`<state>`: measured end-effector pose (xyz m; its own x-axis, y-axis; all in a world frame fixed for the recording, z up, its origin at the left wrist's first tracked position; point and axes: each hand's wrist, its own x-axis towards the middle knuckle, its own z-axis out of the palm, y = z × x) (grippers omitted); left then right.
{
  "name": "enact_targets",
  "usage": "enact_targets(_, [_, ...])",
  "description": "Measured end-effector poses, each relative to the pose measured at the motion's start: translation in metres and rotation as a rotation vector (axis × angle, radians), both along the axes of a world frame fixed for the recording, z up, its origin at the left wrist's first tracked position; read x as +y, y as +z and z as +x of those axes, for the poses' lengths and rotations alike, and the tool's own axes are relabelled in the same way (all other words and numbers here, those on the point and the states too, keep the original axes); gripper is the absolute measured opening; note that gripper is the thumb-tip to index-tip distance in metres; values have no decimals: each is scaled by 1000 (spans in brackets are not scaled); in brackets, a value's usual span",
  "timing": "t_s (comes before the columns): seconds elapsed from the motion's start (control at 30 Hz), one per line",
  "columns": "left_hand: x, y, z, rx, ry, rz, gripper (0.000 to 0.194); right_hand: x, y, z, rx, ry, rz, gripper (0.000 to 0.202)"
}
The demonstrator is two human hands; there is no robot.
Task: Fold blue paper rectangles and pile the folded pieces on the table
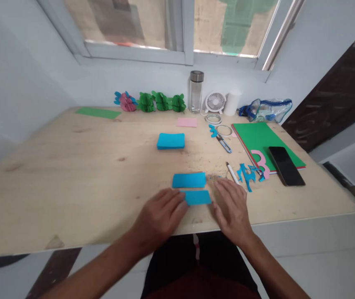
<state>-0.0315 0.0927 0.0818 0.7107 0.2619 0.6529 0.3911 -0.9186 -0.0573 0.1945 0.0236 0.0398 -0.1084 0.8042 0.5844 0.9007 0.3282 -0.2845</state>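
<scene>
Farthest left, well beyond the left fingers, a green paper strip (98,112) lies flat on the table (102,166). The left hand (161,211) has its fingers bent and drawn close together, the tips over the left end of the near blue strip (198,197). Their placement appears to steady that end against the wood; whether thumb and fingers pinch it, I cannot tell. Beyond these fingertips sits a stack of blue paper (170,141), its edges roughly squared, apparently to keep the pieces together. Just ahead of the left fingertips lies the far blue strip (189,180), apart from the near one and roughly parallel, which leaves each separately reachable. The near strip extends from the left fingertips toward the right thumb. The right hand (233,209) is open, palm down, thumb well apart from the fingers and nothing visible in its grasp. The thumb is beside the strip's right corner; contact cannot be confirmed. Just beyond the right fingers lies a white pen (232,172), with blue offcuts (248,176) to its right.
</scene>
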Motion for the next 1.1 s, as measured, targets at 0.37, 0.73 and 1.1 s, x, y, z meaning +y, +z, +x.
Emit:
enact_targets(0.37, [-37, -36, 9, -1, 72, -304, 20, -17, 0, -15, 28, 146, -192, 13])
enact_targets(0.73, [-41, -53, -2, -329, 432, -639, 17, -6, -1, -25, 104, -20, -236, 20])
enact_targets(1.1, [-64, -61, 19, -166, 343, -252, 33, 5, -1, -27, 68, -43, -271, 23])
